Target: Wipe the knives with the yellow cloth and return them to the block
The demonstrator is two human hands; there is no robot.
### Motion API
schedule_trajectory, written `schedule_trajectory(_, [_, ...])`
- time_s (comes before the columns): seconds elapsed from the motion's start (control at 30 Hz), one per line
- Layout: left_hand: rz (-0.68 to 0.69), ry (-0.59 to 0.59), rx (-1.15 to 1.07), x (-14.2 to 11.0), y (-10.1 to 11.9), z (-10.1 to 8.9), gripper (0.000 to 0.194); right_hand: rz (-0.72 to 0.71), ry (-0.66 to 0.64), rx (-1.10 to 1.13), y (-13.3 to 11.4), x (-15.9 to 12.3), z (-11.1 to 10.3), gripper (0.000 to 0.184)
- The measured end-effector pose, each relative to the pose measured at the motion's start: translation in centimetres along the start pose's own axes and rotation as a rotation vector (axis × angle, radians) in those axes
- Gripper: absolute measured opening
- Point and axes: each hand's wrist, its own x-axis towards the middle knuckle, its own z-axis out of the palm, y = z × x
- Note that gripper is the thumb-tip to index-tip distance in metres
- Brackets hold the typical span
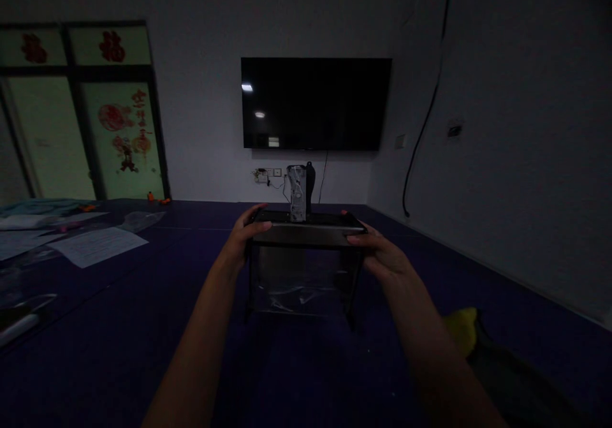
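Observation:
In the head view, my left hand [240,240] and my right hand [384,252] grip opposite top corners of a clear-walled box with a black top [308,235]. My fingers lie over its upper edge at both ends. Its dark uprights run down to the purple floor covering, and the see-through front shows glints low down. On top, near the middle, stands an upright grey unit [298,193] with a black rounded part [310,179] behind it. Dim light hides what the box is exactly and what, if anything, is inside.
White paper sheets [98,244] and a crumpled clear plastic bag [141,221] lie on the purple floor [143,326] at left. A yellow and dark item [463,331] is at lower right. A television [315,104] hangs on the far wall; a black cable [425,128] dangles at right.

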Motion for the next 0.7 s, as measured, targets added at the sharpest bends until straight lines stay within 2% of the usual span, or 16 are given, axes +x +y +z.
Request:
schedule_trajectory(0.13, [0.008,0.065,-0.017,0.5,-0.3,-0.1,0.065,0.065,0.0,0.067,0.7,0.2,-0.1,0.049])
schedule_trajectory(0.27, [0.023,0.1,0.008,0.9,-0.4,-0.6,0.057,0.054,-0.024,0.069,1.7,0.9,-0.2,0.051])
schedule_trajectory(0.4, [0.059,0.151,0.019,0.9,-0.1,-1.2,0.053,0.013,0.068,0.078,2.1,1.3,-0.2,0.07])
schedule_trajectory(0.5, [0.123,0.237,0.043,1.0,0.1,-1.9,0.052,-0.005,0.157,0.004,2.0,1.3,-0.6,0.078])
schedule_trajectory(0.6, [0.209,0.362,0.082,1.2,0.1,-3.1,0.052,0.002,0.217,-0.094,1.5,1.2,-1.2,0.072])
schedule_trajectory(0.7, [0.278,0.498,0.122,1.5,0.0,-4.7,0.054,0.027,0.235,-0.094,1.1,1.2,-1.9,0.061])
